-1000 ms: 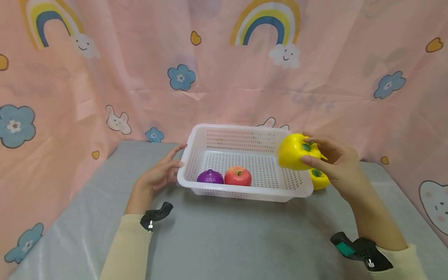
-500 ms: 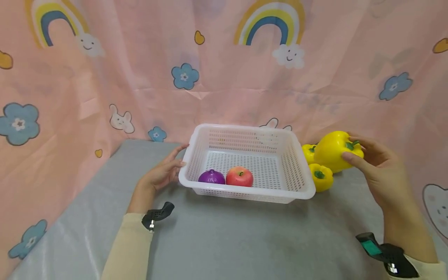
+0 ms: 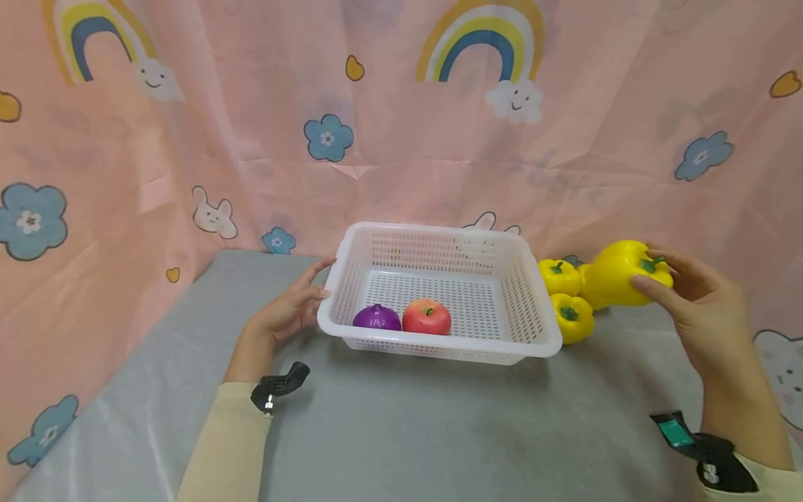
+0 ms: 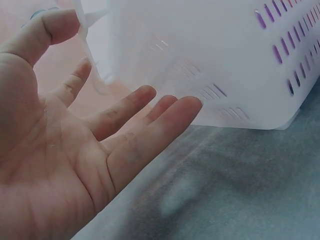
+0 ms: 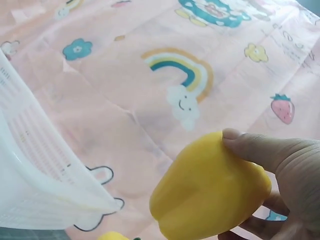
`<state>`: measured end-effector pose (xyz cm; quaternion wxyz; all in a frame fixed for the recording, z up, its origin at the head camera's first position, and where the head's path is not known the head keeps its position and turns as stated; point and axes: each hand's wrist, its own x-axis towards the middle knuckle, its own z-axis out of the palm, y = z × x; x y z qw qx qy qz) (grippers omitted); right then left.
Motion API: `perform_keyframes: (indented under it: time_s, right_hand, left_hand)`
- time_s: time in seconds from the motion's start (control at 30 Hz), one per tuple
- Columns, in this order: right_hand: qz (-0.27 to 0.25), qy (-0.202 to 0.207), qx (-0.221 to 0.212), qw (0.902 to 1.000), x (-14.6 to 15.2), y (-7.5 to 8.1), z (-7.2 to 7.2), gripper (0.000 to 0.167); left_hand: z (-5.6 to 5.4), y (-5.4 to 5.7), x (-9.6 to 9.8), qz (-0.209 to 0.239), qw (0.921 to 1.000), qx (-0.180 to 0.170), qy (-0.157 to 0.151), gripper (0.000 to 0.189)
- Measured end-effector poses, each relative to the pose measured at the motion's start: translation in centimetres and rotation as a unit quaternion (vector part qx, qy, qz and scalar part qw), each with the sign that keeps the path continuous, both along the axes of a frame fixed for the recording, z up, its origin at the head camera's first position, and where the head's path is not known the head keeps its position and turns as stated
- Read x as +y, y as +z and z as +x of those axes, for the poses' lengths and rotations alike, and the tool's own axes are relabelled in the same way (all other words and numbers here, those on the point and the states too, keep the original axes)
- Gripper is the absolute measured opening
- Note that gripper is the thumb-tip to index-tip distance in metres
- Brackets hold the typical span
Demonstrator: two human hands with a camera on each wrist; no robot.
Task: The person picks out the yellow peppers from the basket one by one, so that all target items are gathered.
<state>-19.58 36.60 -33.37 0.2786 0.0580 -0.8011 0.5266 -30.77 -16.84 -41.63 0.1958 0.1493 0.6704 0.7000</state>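
My right hand (image 3: 709, 300) pinches a yellow bell pepper (image 3: 621, 275) between thumb and fingers, to the right of the basket. In the right wrist view the thumb lies along the top of that pepper (image 5: 210, 185). Two smaller yellow bell peppers, one at the back (image 3: 560, 277) and one in front (image 3: 572, 318), sit against the basket's right side. More yellow shows behind the held pepper, mostly hidden. My left hand (image 3: 285, 310) touches the left rim of the white basket (image 3: 439, 343) with its fingers extended. Inside lie a purple onion (image 3: 377, 318) and a red apple (image 3: 426, 317).
The basket stands on a grey-covered table (image 3: 401, 432). A pink patterned curtain (image 3: 401, 188) hangs close behind it. Each wrist carries a black strap, one on the left (image 3: 280, 385) and one on the right (image 3: 709, 450).
My right hand has carried the bell pepper rightward from over the basket's right rim to beyond the other peppers, bringing the back one into view. The left hand stays at the rim.
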Motion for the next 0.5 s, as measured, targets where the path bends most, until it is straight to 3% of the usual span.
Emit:
perform_keyframes:
  time_s: [0.3,0.5]
  right_hand:
    - [-0.069,0.030,0.018,0.9970,2.0,-1.0,-0.1,0.045]
    - [-0.083,0.034,0.010,0.9959,3.2,-1.6,-0.2,0.043]
  left_hand:
    - [-0.1,-0.2,0.0,0.006,1.0000,0.003,-0.004,0.072]
    - [-0.1,-0.2,0.0,0.006,1.0000,0.002,-0.001,0.070]
